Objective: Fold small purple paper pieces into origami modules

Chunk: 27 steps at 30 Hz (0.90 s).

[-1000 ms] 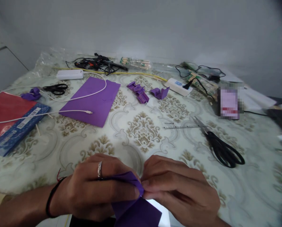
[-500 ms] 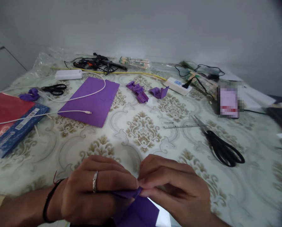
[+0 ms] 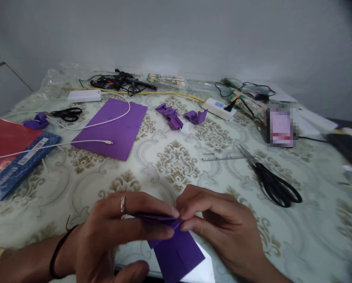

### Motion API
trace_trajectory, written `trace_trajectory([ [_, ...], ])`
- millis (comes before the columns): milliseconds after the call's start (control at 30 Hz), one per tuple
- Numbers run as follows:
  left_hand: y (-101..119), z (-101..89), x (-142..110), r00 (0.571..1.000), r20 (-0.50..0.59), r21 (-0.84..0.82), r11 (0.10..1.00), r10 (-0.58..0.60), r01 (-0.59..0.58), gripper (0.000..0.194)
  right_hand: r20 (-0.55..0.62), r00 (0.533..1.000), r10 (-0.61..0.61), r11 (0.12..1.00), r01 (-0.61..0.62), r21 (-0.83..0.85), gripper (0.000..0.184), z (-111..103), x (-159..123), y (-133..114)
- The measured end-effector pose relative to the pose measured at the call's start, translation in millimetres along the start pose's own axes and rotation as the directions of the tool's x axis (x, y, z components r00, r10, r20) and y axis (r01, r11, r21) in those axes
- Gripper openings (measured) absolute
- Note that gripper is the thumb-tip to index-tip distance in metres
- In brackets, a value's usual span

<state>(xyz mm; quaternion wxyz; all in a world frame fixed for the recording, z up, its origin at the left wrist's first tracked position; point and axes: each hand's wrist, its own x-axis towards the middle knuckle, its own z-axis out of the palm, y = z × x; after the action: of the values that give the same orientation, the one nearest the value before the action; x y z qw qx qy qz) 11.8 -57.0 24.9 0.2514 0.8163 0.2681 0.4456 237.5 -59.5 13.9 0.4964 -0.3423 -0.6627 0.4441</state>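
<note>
Both hands work on a piece of folded purple paper (image 3: 178, 253) close to the table's near side. My left hand (image 3: 114, 228), with a ring and a dark wrist cord, grips the folded upper part between its fingers, while its thumb stands away below. At the fold's right end, my right hand (image 3: 223, 224) pinches the paper between thumb and fingertips. A flat flap with a crease hangs down over a bright, screen-like surface (image 3: 204, 271). Farther back lie a chain of folded purple paper pieces (image 3: 170, 116) and a single folded purple piece (image 3: 196, 116).
Purple paper sheets (image 3: 111, 129) lie at left, crossed by a white cable (image 3: 90, 140). Beside them is a red and blue packet (image 3: 17, 157). Large black scissors (image 3: 277, 186) touch a clear ruler (image 3: 223, 158) at right. A power strip (image 3: 219, 109) and phone (image 3: 280, 127) sit behind.
The left thumb has come away from the paper, and more of the purple flap shows. My right hand still pinches the fold's end. The view has shifted slightly.
</note>
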Motion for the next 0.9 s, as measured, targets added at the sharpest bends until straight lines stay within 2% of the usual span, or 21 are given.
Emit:
trace_trajectory([
  [33,0,0.5,1,0.999,0.048,-0.045,0.999,-0.017,0.019,0.026,0.014,1.0,-0.012,1.0,0.012,-0.025,0.019,0,0,0],
  [67,0,0.6,2,0.999,0.045,-0.074,0.997,-0.025,0.028,0.012,0.032,0.999,-0.025,0.999,0.026,-0.046,0.019,0,0,1],
  [133,-2,0.4,5,0.993,-0.079,-0.128,0.988,-0.091,0.081,0.025,0.064,0.997,-0.044,0.995,0.049,-0.082,0.021,1,-1,2],
  [200,-4,-0.1,7,0.992,-0.009,-0.115,0.985,-0.129,0.127,0.035,0.076,0.996,-0.048,0.991,0.057,-0.119,0.023,1,-2,4],
  [300,-7,-1.3,8,0.985,0.05,-0.11,0.979,-0.167,0.171,0.024,0.082,0.996,-0.031,0.987,0.043,-0.157,0.023,0,-5,5],
  [433,-7,-1.7,8,0.976,0.035,-0.19,0.957,-0.215,0.218,0.01,0.083,0.994,0.077,0.987,-0.064,-0.15,0.021,1,-4,5],
  [533,-7,-0.7,9,0.973,0.039,-0.239,0.943,-0.229,0.232,0.011,0.1,0.983,0.156,0.981,-0.143,-0.129,0.018,2,-3,4],
  [633,-7,-0.1,11,0.959,0.114,-0.249,0.927,-0.26,0.281,0.012,0.115,0.977,0.182,0.98,-0.172,-0.096,0.015,1,-2,4],
  [733,-8,-0.5,12,0.957,0.148,-0.241,0.929,-0.249,0.279,0.011,0.118,0.973,0.201,0.979,-0.193,-0.07,0.015,1,-3,4],
  [900,-8,0.7,12,0.968,0.118,-0.225,0.944,-0.222,0.243,0.01,0.131,0.961,0.244,0.969,-0.246,-0.003,0.018,3,-4,5],
])
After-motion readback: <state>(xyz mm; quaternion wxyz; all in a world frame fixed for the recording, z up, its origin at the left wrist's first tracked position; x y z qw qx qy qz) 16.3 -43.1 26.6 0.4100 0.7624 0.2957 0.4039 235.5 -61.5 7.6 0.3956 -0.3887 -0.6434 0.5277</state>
